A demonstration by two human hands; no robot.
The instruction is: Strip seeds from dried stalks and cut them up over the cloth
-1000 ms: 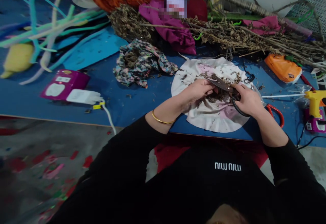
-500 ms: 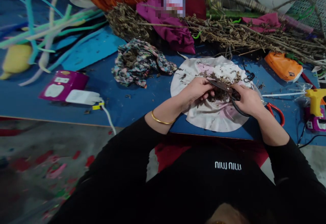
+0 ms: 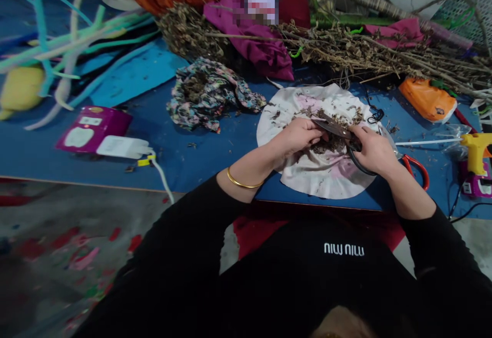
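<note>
My right hand (image 3: 372, 148) is wrapped round the black handle of dark-bladed scissors (image 3: 338, 130), whose blades point left. At the blades, my left hand (image 3: 303, 135) is closed in a pinch. What it pinches is mostly hidden by the fingers and blades. Both hands are over a round white cloth (image 3: 326, 182) with faint pink patches, spread on the blue table. Under the scissors lies a heap of dried, crumbled plant bits (image 3: 326, 146), with more crumbs scattered over the cloth.
Crumpled flowered cloth (image 3: 238, 92) holds dried plant bits. Dried branches (image 3: 369, 54) lie along the back. Red-handled scissors (image 3: 418, 169) and a yellow glue gun (image 3: 474, 148) are at right. A purple box (image 3: 94, 128) and coloured foam-like strips (image 3: 73, 46) are at left.
The fingers of my left hand have curled in closer near the blades. My right hand and the scissors have hardly moved.
</note>
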